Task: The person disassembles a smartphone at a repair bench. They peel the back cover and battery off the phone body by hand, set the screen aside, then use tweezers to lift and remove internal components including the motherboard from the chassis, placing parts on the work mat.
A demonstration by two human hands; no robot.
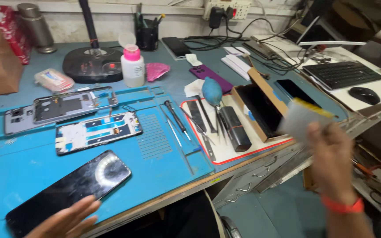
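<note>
Keyboard (342, 74), mouse (364, 95), perhaps a solvent bottle (133, 65).

Phone repair workshop, blue work mat (164, 163), opened phone frames (98, 131), screwdrivers (176, 118), tool tray (225, 156)

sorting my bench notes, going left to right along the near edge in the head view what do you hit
left hand → black phone → blue mat → white tray with red rim → right hand holding a blurred card

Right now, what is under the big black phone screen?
The blue work mat lies under the black phone screen. The left hand touches its edge. Anything beneath the screen is hidden.
</note>
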